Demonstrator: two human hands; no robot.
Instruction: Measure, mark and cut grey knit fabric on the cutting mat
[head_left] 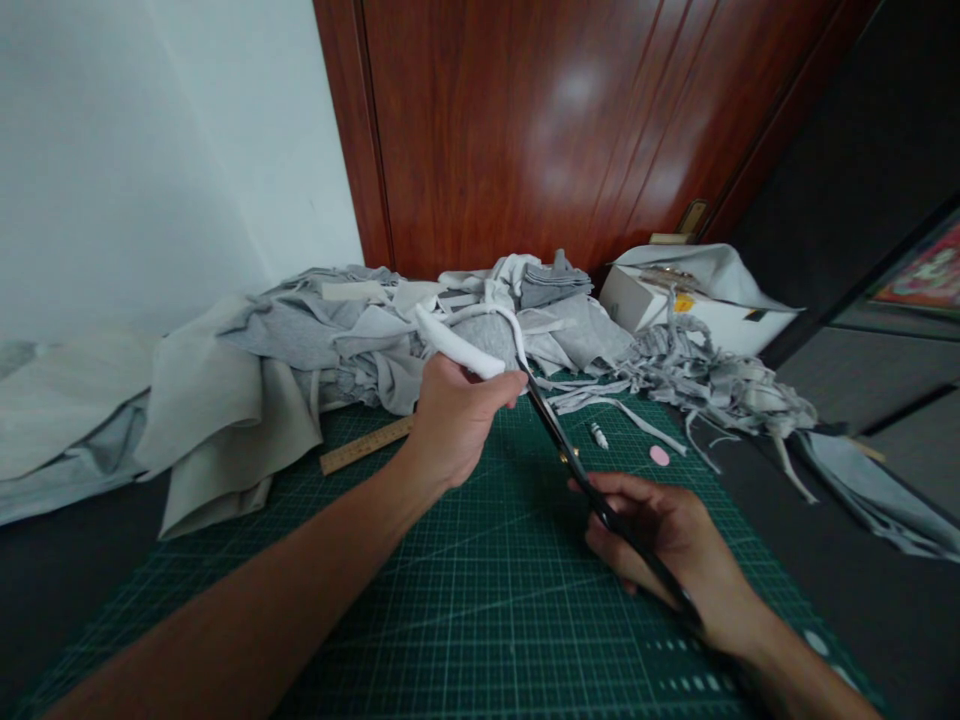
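My left hand (455, 415) is closed on a piece of white fabric (469, 350), held up off the green cutting mat (480, 620). A narrow strip of the same cloth curls over from it toward the right. In my right hand (660, 535) is a pair of long black scissors (555, 430), gripped by the handles. Their tips point away from me and reach the fabric strip just right of my left fingertips. Whether the blades are apart there is too small to tell.
Behind the hands lies a heap of grey and white cloth (337, 335). A wooden ruler (367, 443) rests at the left; a pink disc (659, 456) and a small white object (599, 435) lie at the right. Shredded strips (720, 385) spill beside a white box (686, 305).
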